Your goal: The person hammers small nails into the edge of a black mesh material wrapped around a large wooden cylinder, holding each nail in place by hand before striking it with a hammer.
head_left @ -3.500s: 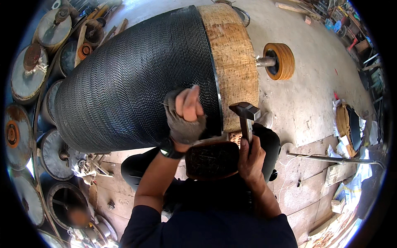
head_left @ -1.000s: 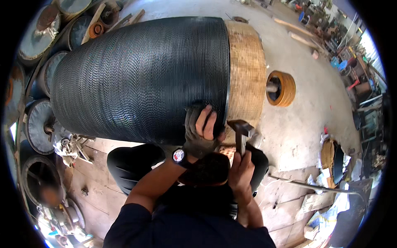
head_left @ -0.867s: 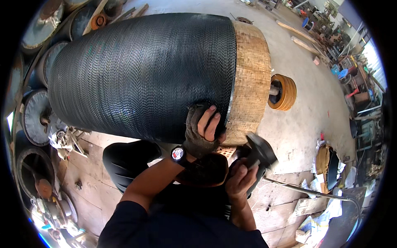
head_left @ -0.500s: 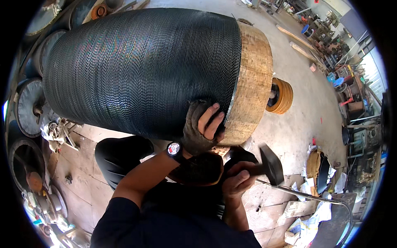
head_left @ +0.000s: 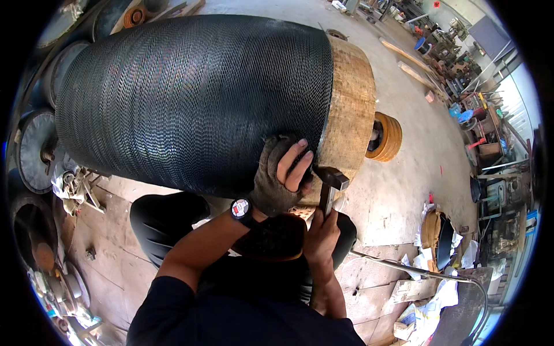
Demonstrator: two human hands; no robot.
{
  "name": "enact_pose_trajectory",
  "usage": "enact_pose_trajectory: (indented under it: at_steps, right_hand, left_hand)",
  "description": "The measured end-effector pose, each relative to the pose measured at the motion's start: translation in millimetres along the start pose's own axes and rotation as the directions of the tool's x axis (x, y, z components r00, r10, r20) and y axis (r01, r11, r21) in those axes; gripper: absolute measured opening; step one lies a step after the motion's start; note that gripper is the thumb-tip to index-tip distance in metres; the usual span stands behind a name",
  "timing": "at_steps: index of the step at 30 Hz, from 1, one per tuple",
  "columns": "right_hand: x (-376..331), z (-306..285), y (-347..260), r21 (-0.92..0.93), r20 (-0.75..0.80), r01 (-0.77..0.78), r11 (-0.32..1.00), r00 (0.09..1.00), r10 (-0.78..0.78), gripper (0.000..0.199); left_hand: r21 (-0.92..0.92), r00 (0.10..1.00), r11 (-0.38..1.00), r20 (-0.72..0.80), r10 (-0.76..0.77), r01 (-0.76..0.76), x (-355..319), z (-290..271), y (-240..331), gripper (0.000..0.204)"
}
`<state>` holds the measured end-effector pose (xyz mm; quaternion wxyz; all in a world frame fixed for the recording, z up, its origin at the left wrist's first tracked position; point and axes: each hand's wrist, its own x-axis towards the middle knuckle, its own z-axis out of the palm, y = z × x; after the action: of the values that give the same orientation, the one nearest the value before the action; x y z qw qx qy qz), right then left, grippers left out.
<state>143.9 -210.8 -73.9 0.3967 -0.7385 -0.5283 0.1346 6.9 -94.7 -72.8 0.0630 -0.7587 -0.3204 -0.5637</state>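
Observation:
A large drum (head_left: 190, 104) wrapped in dark, finely ribbed material lies across in front of me. Its right end is a bare tan band (head_left: 351, 98) with a woven-looking surface. My left hand (head_left: 280, 173), in a dark fingerless glove, rests against the drum's near side by the edge of the dark wrap. Its fingers are curled; whatever they pinch is hidden. Upright in my closed right hand (head_left: 321, 239) is a hammer (head_left: 334, 180), gripped by the handle. The hammer head is right beside my left fingertips, over the tan band; whether it touches anything cannot be told.
An orange grooved pulley (head_left: 388, 137) sits on the shaft at the drum's right end. A bent metal rod (head_left: 427, 271) and a brown bag (head_left: 431, 233) lie at the right. Several round drums (head_left: 37, 151) line the left side. Wooden planks (head_left: 407, 55) lie farther off.
My right hand has swung the hammer up and left, from off to the right to beside my left fingers. My left hand stays at the wrap's edge. The view has shifted slightly.

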Motion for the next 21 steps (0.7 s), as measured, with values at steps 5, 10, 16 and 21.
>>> enact_pose_trajectory:
  at_steps: [5,10,16,21]
  right_hand:
    - [-25,-20,-26,0.434,-0.293,0.239,0.869,0.949,-0.115,0.031]
    - [-7,-5,9,-0.215,-0.108,0.184,0.959,0.972,-0.211,0.020]
    - [-26,-20,-15,0.407,-0.270,0.180,0.896,0.960,-0.071,0.029]
    - [4,2,-8,-0.162,-0.033,-0.017,0.987,0.999,0.011,0.024]
  left_hand:
    - [-0.002,1.000,1.000,-0.024,0.010,-0.010,-1,9,-6,0.051]
    - [0.033,1.000,0.999,-0.003,0.003,-0.002,14,-7,-1,0.054]
    - [0.019,0.999,1.000,-0.021,0.025,-0.024,5,4,-5,0.057]
    - [0.030,0.999,0.999,0.029,0.020,-0.020,8,-2,-6,0.055]
